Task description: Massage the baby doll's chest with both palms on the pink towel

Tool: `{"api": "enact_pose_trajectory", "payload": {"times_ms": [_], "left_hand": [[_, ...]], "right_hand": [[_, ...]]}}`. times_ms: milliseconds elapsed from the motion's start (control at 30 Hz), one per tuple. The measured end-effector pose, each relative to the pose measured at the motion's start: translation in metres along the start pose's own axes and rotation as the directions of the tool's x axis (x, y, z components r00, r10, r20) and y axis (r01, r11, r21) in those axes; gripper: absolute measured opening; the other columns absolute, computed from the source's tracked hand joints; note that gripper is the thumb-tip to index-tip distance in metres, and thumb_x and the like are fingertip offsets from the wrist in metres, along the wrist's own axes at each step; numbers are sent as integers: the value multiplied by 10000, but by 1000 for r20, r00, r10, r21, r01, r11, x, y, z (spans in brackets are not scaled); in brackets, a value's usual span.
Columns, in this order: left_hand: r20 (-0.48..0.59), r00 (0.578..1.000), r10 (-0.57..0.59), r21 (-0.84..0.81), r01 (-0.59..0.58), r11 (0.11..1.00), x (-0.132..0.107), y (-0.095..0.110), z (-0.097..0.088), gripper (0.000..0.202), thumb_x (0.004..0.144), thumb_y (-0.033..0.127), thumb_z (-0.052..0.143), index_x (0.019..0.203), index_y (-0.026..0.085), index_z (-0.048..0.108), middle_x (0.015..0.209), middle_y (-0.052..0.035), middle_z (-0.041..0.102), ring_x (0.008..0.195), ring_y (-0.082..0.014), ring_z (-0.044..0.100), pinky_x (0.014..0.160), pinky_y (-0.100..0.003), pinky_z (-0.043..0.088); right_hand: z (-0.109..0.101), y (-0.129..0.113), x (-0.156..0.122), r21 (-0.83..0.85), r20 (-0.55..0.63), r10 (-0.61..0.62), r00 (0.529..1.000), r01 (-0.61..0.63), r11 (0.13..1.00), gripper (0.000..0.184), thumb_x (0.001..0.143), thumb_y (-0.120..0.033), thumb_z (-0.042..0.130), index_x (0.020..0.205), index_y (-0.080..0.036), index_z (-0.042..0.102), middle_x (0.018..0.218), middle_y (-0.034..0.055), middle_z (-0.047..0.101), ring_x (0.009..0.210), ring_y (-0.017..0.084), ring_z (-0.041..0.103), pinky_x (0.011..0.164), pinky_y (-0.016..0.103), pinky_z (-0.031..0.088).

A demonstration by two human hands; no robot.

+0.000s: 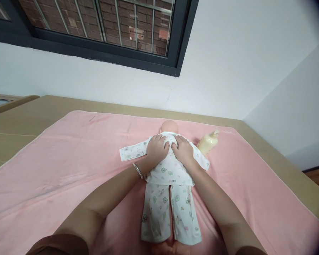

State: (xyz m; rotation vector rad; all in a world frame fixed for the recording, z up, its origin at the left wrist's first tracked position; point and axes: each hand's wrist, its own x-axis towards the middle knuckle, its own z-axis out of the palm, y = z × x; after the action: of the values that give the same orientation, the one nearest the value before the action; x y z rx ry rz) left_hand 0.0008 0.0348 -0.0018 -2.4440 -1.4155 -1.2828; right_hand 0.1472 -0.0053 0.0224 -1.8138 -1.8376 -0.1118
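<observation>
A baby doll point(169, 126) lies stretched out on a pink blanket point(69, 170), its head away from me. It wears a white printed long-sleeved top point(167, 171) and matching trousers point(156, 212). Flat on the upper left part of the top rests my left hand point(157, 148), fingers extended, a silver bracelet point(137, 171) at the wrist. My right hand point(183, 149) lies the same way on the upper right part, thumbs close together. Both sleeves spread out sideways. Beside the right sleeve a pale yellow bottle point(208, 141) lies on its side.
The blanket covers most of a wooden tabletop point(61, 104). Behind it rises a white wall point(138, 86) with a dark-framed, barred window point(108, 32). Another wall point(305, 102) stands at the right.
</observation>
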Motion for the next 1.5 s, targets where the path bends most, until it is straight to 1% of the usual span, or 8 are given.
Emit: {"api": "enact_pose_trajectory", "payload": {"times_ms": [100,200,300,567,800,1033,1367,1500], "left_hand": [[52,998,-17,-29,18,999,2,-2,2,272,900,261,523,1111,166,665,1203,-114,684,1158,-289,589,1042,-446,457],[91,996,-19,-43,23,999,4,-4,4,306,904,267,513,1163,163,637,1254,-113,662,1191,-290,569,1070,-448,433],[106,994,-24,-50,29,998,4,-5,4,311,912,285,502,1176,179,627,1261,-105,656,1192,-284,566,1070,-446,428],[106,993,-45,-51,51,997,4,-3,3,311,908,280,505,1175,179,629,1260,-107,659,1194,-287,567,1076,-447,423],[104,994,-39,-48,45,998,4,-4,3,315,903,280,496,1169,177,630,1255,-109,662,1194,-283,571,1073,-446,426],[90,995,-42,-54,47,997,4,-3,3,308,890,274,514,1159,181,632,1244,-106,673,1191,-289,579,1073,-455,420],[106,993,-44,-74,52,996,5,-2,2,294,887,266,504,1138,181,632,1226,-110,677,1188,-281,581,1074,-452,416],[105,993,-47,-75,55,996,5,-1,1,303,885,261,506,1142,163,633,1228,-118,676,1186,-288,580,1078,-458,410]], "right_hand": [[5,7,5,46,45,-62,997,60,997,484,941,-293,424,1376,-129,560,1423,148,568,1364,281,470,1163,451,306],[8,11,6,70,49,-71,996,67,995,500,945,-302,412,1392,-123,545,1434,156,556,1371,287,461,1167,471,295],[9,12,6,77,44,-76,996,72,994,501,941,-306,412,1389,-129,549,1429,154,560,1362,289,468,1161,477,302],[12,13,7,64,43,-66,997,63,996,500,939,-316,403,1384,-147,555,1431,147,560,1362,290,468,1165,486,294],[9,10,7,69,60,-55,997,51,996,503,940,-311,410,1398,-150,541,1440,142,552,1368,288,457,1169,479,281],[6,7,5,89,66,-44,997,38,995,504,942,-306,407,1402,-146,536,1448,152,541,1373,293,450,1177,504,259],[4,6,5,89,57,-53,997,47,995,485,941,-298,420,1387,-155,544,1426,148,562,1356,295,466,1164,500,282],[2,5,5,82,56,-53,997,49,995,486,942,-303,417,1384,-150,547,1422,151,564,1355,294,466,1159,491,289]]}}
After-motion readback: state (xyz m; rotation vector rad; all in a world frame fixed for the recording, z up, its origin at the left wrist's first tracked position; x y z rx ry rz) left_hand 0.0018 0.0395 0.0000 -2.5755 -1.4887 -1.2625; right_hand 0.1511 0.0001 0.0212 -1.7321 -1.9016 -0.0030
